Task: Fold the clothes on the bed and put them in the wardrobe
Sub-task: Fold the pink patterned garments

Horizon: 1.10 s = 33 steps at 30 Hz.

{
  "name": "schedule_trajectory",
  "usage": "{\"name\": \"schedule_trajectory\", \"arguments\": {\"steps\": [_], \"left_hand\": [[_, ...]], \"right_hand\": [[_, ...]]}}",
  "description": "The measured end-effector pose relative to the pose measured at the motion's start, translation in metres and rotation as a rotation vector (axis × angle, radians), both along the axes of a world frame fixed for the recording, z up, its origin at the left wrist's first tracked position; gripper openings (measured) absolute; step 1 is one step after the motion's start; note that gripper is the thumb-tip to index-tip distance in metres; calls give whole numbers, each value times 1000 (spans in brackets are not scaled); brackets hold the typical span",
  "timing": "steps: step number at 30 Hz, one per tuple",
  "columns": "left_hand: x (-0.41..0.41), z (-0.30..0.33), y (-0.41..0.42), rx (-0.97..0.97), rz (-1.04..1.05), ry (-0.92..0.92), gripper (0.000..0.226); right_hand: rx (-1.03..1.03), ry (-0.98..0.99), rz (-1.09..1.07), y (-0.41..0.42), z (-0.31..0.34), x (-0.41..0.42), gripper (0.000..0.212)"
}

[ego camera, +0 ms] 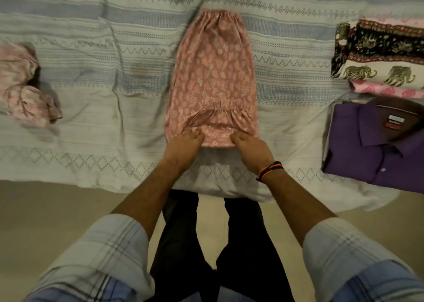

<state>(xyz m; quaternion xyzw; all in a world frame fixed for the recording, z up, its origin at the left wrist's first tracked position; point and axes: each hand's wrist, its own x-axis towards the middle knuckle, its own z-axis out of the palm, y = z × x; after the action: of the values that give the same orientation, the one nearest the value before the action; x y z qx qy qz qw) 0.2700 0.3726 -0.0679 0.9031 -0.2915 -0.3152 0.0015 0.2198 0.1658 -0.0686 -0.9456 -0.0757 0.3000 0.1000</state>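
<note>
A pink patterned garment (213, 72) lies lengthwise in the middle of the bed, folded into a narrow strip with gathered ends. My left hand (183, 148) and my right hand (251, 149) rest on its near edge, side by side. Their fingertips curl round the near fold of the cloth and pinch it. A crumpled pale pink garment (23, 88) lies unfolded at the left of the bed.
A striped grey-blue bedsheet (91, 72) covers the bed. At the right sit a folded purple shirt (376, 145) and, beyond it, a stack of folded elephant-print and pink cloths (380, 58). The bed's near edge meets a beige floor (57, 210), where I stand.
</note>
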Motion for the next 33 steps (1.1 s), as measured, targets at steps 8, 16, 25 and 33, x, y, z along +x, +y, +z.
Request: {"name": "schedule_trajectory", "arguments": {"steps": [8,16,25,33], "left_hand": [[-36,50,6,102,-71,166,37],[2,68,8,-155,415,185,29],[91,40,-7,-317,601,-112,35],[52,-1,-17,-132,156,-146,67]], "right_hand": [[-43,215,34,5,51,-36,39],[104,108,-283,-9,70,14,37],[129,-169,-540,-21,41,101,40],[93,-194,-146,8,-9,65,39]]}}
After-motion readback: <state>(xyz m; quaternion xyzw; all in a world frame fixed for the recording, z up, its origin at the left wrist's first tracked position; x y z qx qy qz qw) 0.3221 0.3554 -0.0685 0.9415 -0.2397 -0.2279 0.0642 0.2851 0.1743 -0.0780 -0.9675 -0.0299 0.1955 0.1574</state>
